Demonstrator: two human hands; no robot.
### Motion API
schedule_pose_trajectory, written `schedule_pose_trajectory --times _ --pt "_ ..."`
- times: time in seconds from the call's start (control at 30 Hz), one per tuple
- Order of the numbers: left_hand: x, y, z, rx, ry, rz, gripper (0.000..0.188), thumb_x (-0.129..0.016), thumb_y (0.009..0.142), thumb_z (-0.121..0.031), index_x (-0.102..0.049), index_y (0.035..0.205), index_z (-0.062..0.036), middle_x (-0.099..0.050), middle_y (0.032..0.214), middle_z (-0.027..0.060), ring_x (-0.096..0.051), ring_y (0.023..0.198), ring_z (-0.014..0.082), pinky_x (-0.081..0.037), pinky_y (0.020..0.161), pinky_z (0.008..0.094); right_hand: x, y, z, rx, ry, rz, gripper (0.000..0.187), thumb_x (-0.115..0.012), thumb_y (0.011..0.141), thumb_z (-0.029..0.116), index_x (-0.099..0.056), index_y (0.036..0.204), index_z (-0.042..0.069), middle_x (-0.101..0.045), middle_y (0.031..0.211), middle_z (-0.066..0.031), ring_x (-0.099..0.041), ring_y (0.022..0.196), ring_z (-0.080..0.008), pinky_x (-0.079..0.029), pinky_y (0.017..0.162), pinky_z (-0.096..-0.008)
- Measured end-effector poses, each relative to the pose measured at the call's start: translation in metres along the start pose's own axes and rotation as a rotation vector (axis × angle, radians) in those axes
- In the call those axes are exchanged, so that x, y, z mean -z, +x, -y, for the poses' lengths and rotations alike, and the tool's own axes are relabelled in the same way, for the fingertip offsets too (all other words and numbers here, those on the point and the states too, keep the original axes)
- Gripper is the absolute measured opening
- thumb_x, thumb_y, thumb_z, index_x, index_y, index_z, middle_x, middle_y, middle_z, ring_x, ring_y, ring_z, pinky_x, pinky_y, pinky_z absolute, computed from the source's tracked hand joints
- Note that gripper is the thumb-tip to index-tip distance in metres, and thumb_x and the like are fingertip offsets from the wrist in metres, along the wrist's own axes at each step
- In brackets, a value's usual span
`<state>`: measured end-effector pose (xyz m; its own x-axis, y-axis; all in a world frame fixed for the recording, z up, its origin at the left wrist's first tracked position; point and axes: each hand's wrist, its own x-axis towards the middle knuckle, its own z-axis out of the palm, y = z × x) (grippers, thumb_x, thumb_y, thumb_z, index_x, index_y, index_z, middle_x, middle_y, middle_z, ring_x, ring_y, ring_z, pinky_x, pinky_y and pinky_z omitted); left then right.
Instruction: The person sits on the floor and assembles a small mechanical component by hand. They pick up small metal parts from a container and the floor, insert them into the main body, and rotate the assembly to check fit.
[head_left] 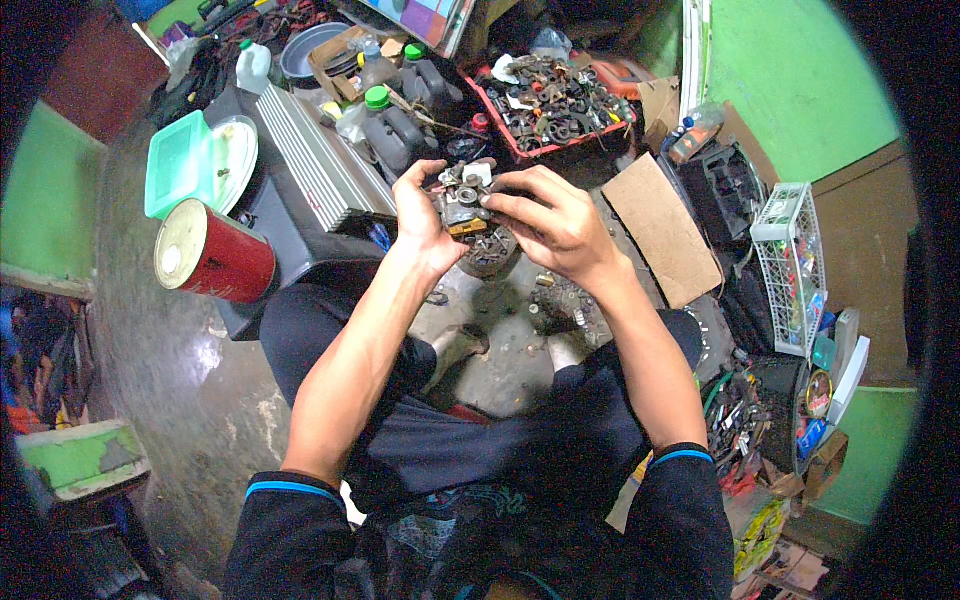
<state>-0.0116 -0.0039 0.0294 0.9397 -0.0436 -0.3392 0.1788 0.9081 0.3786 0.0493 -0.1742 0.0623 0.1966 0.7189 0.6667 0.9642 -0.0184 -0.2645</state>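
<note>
Out in front of my knees, my left hand (424, 220) is closed around a small metal mechanical assembly (463, 204). The assembly has a round ring on its upper face, a pale piece at the top and a yellowish lower edge. My right hand (562, 222) comes in from the other side, thumb and forefinger pinched against the assembly's right side. Whether a tiny piece sits between those fingertips is too small to tell. Just below, a round container (492, 262) of small metal parts is partly covered by my hands.
Loose small parts (560, 303) lie on the floor between my feet. A red bin (530, 152) heaped with parts stands ahead. Left are a red can (228, 262), a teal container (178, 160) and dark jugs (397, 138); right, a cardboard sheet (665, 235) and a white basket (785, 265).
</note>
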Motion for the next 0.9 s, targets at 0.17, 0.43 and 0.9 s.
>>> schedule_pose_trajectory --times 0.17,0.43,0.9 --pt "-0.001 0.001 -0.004 -0.073 -0.022 -0.032 0.05 -0.039 0.083 -0.037 -0.065 0.103 0.0005 -0.069 0.091 0.0174 -0.065 0.075 0.0294 -0.054 0.072 0.0423 -0.007 -0.003 0.0 -0.02 0.016 -0.118 0.024 -0.071 0.07 0.002 -0.067 0.093 0.002 -0.065 0.093 -0.0118 -0.065 0.082 -0.0269 -0.054 0.071 -0.034" --pt "0.006 0.005 -0.006 -0.093 -0.047 0.016 0.052 -0.039 0.084 -0.032 -0.059 0.113 0.0061 -0.066 0.09 0.0193 -0.063 0.073 0.0284 -0.054 0.071 0.0409 -0.01 -0.012 -0.019 -0.342 0.057 -0.089 0.023 -0.072 0.073 0.005 -0.068 0.095 0.001 -0.068 0.093 -0.0121 -0.066 0.089 -0.0247 -0.052 0.077 -0.0317" --pt "-0.016 -0.006 0.001 -0.308 0.292 -0.142 0.046 -0.039 0.086 -0.032 -0.067 0.097 0.0026 -0.068 0.087 0.0131 -0.064 0.073 0.0237 -0.054 0.068 0.0373 -0.003 0.001 0.004 -0.603 0.459 0.067 0.022 -0.072 0.079 0.008 -0.069 0.099 -0.001 -0.067 0.096 -0.0081 -0.062 0.091 -0.0136 -0.05 0.078 -0.0274"
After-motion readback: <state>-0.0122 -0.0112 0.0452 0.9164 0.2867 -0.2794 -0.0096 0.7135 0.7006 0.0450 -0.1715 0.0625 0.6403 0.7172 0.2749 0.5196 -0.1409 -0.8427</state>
